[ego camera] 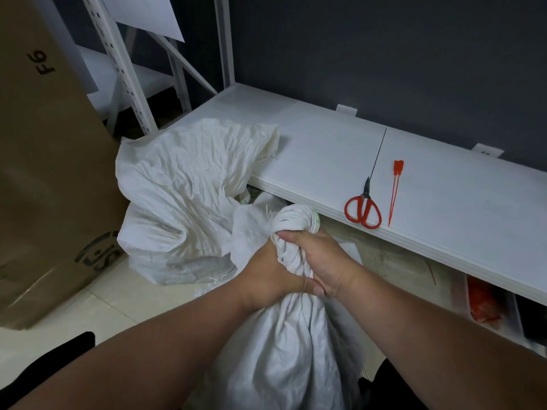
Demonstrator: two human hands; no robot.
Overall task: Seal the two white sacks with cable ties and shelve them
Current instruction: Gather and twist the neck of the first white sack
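Gripping the near sack (284, 350) at its twisted neck, low centre of frame: left hand (270, 275) and right hand (321, 261) both closed tight around the gathered cloth, knuckle to knuckle, with the bunched top poking out above them.

Step in hand, as I judge it: holding the twist so a tie can go on. To do it well, I would keep one hand clamped just below the bunch so the twist cannot unwind, free the other for a tie, and cinch it under the bunch, not over it.

Count, near to far:
- Sacks, white: two. One in hand; the second sack (183, 199) slumped open at centre left, its mouth draped on the shelf (325, 137) edge, unsealed.
- Scissors (363, 209), red-handled: one, on the shelf at right.
- Ties (394, 190), red: two as best I can tell, lying together just right of the scissors.
- Box (50, 161), cardboard: one, at left.

Neither sack shelved yet.
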